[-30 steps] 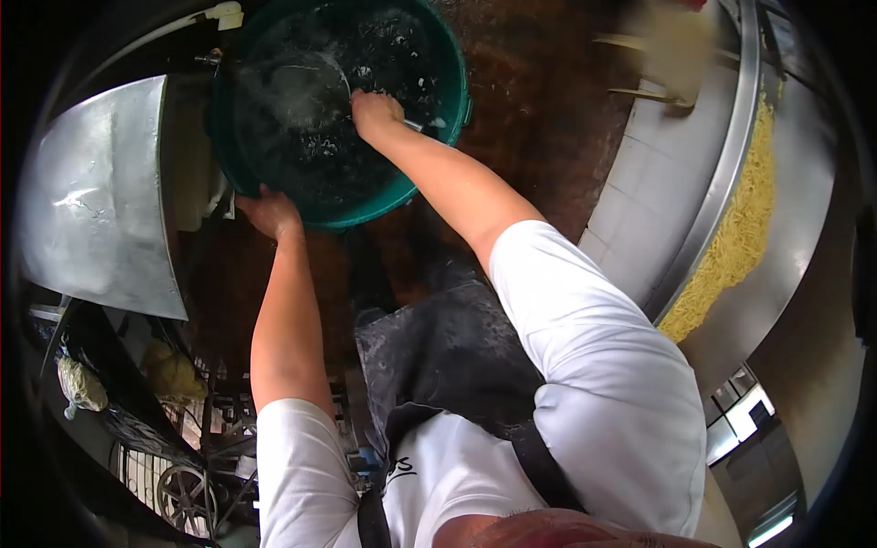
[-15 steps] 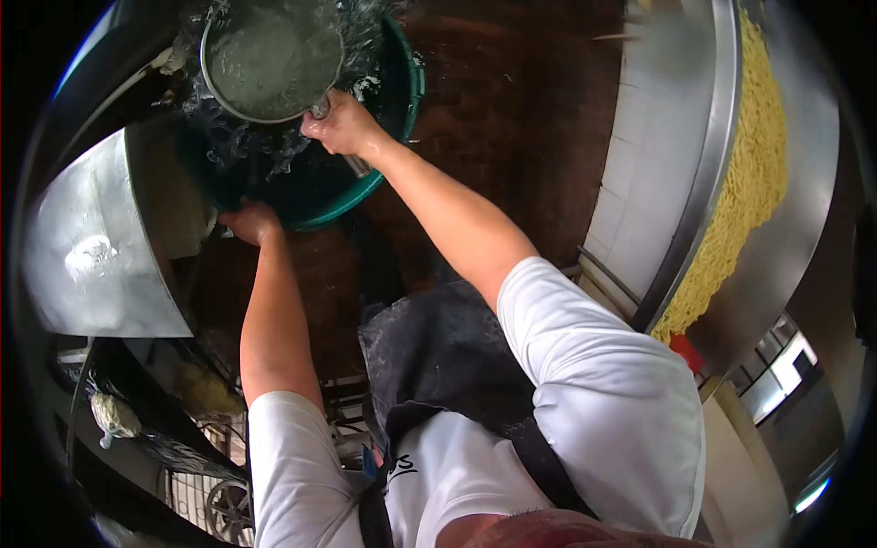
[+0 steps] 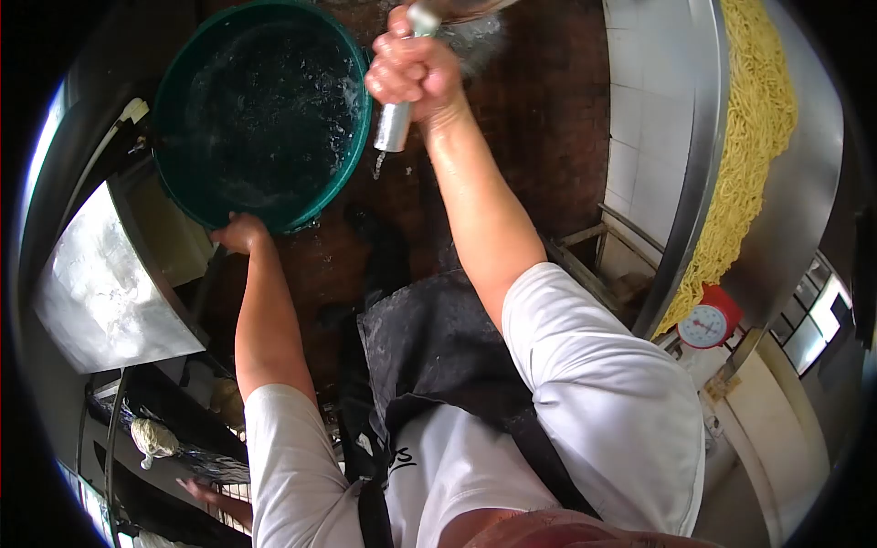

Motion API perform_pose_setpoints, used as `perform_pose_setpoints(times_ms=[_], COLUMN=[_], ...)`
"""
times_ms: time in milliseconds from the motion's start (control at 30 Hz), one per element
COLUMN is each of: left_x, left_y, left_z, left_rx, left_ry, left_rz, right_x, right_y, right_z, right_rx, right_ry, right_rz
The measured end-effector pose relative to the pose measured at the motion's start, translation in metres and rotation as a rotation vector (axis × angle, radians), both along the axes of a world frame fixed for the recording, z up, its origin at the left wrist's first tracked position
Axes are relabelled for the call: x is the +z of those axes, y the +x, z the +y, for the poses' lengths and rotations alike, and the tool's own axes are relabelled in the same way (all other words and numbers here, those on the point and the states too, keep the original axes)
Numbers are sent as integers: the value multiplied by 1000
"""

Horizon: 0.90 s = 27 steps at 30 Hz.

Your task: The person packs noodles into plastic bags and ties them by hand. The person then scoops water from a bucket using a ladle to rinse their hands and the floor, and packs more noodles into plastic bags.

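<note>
My right hand [image 3: 416, 68] is closed round the shiny metal handle [image 3: 394, 126] of a round dipper [image 3: 466, 7]. Most of the dipper's bowl is cut off by the top edge, and what shows is blurred. Water drips from the handle's end. A round green tub [image 3: 355, 151] stands at the upper left, with dark, rippled water in it. At the tub's near rim is my left hand [image 3: 241, 234], its fingers curled on the edge and partly hidden.
Yellow noodles [image 3: 744, 173] lie along a metal-edged counter [image 3: 692, 210] on the right. Near them stands a red dial scale [image 3: 705, 321]. A metal panel [image 3: 110, 283] is on the left. Another person's hand [image 3: 203, 493] shows at lower left. The brown floor [image 3: 539, 110] looks wet.
The dipper has come up out of the tub and swung right, past the top edge. My right hand rose with it. My left hand stays at the rim, and the scale has come into view.
</note>
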<state>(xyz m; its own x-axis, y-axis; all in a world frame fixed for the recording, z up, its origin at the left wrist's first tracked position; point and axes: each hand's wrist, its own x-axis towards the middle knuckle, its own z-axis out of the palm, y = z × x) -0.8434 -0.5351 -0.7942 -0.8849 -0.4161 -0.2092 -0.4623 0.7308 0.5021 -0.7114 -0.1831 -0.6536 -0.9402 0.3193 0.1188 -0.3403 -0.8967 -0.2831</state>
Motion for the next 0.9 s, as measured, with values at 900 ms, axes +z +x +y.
perform_pose_setpoints(times_ms=[900], left_x=[6], left_y=[0], left_z=[1], left_rx=[-18], left_ry=[-33], left_rz=[50], right_x=[-174], right_y=[-156], right_z=[-138], right_rx=[692], right_ry=[1884], right_rz=[-1406])
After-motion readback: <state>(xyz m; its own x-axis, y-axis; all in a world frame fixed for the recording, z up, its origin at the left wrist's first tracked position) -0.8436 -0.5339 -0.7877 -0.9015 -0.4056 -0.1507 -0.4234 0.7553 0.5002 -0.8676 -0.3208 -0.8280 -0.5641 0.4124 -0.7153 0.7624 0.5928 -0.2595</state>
